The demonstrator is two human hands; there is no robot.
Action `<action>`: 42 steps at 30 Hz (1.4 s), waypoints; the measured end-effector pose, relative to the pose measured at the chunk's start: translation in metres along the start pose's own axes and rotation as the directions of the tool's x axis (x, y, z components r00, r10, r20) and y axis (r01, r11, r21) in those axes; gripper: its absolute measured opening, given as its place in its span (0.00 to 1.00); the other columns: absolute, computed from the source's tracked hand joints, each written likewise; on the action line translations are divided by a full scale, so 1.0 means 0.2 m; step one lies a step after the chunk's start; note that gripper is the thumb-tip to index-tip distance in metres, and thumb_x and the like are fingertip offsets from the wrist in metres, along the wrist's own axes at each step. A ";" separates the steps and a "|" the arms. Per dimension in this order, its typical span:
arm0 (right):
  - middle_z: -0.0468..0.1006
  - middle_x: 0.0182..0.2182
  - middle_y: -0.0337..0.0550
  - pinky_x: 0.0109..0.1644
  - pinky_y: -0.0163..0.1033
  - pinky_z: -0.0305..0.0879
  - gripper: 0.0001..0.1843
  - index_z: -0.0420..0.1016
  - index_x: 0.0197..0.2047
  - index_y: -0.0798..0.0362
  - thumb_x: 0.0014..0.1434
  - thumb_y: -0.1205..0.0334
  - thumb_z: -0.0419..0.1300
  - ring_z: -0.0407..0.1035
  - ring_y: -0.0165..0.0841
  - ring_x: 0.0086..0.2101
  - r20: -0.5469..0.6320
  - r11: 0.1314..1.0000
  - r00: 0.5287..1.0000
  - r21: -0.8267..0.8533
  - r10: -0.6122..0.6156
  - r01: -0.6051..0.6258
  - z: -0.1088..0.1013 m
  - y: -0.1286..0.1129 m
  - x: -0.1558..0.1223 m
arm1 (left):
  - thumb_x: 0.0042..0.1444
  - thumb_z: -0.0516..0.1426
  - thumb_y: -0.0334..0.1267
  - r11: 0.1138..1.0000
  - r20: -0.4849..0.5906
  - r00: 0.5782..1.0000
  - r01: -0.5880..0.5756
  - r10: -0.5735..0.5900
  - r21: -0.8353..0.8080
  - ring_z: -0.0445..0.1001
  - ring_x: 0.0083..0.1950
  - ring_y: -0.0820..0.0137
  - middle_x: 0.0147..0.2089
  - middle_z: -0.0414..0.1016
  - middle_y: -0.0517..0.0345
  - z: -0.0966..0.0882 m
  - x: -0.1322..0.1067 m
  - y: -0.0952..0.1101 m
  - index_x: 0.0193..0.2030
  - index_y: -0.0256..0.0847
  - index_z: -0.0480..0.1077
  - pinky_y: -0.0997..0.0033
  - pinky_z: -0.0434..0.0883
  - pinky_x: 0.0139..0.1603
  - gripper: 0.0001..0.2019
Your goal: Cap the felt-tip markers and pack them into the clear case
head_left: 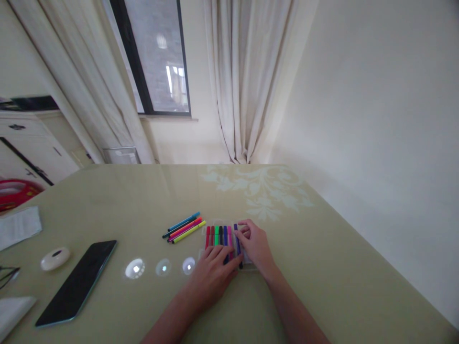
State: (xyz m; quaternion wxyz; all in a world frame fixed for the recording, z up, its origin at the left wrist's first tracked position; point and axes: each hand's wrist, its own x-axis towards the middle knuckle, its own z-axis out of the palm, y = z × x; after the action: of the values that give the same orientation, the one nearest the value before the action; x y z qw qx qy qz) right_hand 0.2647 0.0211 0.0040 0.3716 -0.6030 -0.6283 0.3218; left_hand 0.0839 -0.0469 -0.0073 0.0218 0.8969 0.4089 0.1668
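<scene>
A row of colored felt-tip markers (216,234) lies side by side in a clear plastic case (250,268) on the table. My left hand (214,270) rests over their lower ends, fingers stretched out and hiding part of the row. At the row's right end, my right hand (256,243) pinches a dark blue marker (237,237) near its upper half, with the fingers curled. The left thumb reaches across to that marker's lower part. Left of the case, several loose markers (184,227) in blue, orange, purple and yellow lie in a slanted bunch.
A black-screened tablet or phone (77,284) lies on the left of the table (143,200). Near it are a white oval object (55,258), a white cloth or paper (20,228) and a dark cable (9,275). A wall (387,143) runs along the right edge.
</scene>
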 end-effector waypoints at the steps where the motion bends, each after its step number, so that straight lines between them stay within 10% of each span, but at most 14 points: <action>1: 0.81 0.31 0.40 0.37 0.35 0.70 0.10 0.77 0.46 0.52 0.60 0.67 0.64 0.76 0.32 0.29 -0.005 1.000 1.000 -0.020 -0.012 0.012 0.00 0.00 0.00 | 0.66 0.59 0.34 1.000 -0.001 1.000 -0.002 0.002 0.000 0.71 0.58 0.56 0.60 0.73 0.51 0.00 0.00 0.00 0.65 0.51 0.68 0.51 0.71 0.57 0.21; 19: 0.79 0.33 0.42 0.39 0.37 0.65 0.06 0.79 0.34 0.53 0.62 0.68 0.61 0.71 0.32 0.31 0.033 0.963 0.991 -0.236 -0.130 0.134 0.01 0.03 0.01 | 0.69 0.57 0.43 0.990 -0.100 0.992 0.071 -0.083 -0.120 0.71 0.58 0.59 0.57 0.75 0.53 -0.01 0.01 -0.03 0.62 0.49 0.70 0.54 0.70 0.60 0.16; 28: 0.80 0.35 0.44 0.40 0.37 0.64 0.08 0.80 0.37 0.53 0.66 0.66 0.60 0.71 0.33 0.31 -0.002 0.958 0.987 -0.242 -0.160 0.154 0.00 -0.01 -0.01 | 0.69 0.51 0.36 0.709 -0.235 0.734 0.678 -0.637 0.196 0.72 0.52 0.54 0.50 0.76 0.47 -0.11 -0.07 -0.35 0.53 0.41 0.74 0.54 0.69 0.52 0.13; 37: 0.80 0.34 0.44 0.39 0.37 0.64 0.09 0.80 0.36 0.53 0.66 0.65 0.59 0.70 0.32 0.30 0.004 0.958 0.984 -0.225 -0.179 0.175 0.00 -0.03 -0.02 | 0.70 0.49 0.40 0.684 -0.211 0.722 0.692 -0.659 0.232 0.72 0.50 0.54 0.47 0.76 0.44 -0.12 -0.08 -0.36 0.44 0.41 0.75 0.55 0.69 0.49 0.14; 42: 0.81 0.35 0.45 0.39 0.38 0.66 0.12 0.81 0.38 0.53 0.68 0.58 0.58 0.72 0.34 0.32 -0.003 0.980 0.982 -0.066 -0.190 0.190 0.03 -0.05 -0.04 | 0.72 0.46 0.44 0.774 -0.320 0.715 0.624 -0.621 -0.108 0.75 0.45 0.57 0.41 0.78 0.48 -0.11 -0.04 -0.31 0.43 0.41 0.71 0.56 0.71 0.47 0.15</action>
State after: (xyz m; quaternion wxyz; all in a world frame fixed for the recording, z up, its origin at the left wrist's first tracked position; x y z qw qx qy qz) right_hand 0.2556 0.0125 0.0086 0.3834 -0.5537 -0.6915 0.2613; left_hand 0.0259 -0.0136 -0.0001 0.0029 0.6646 0.6846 0.2993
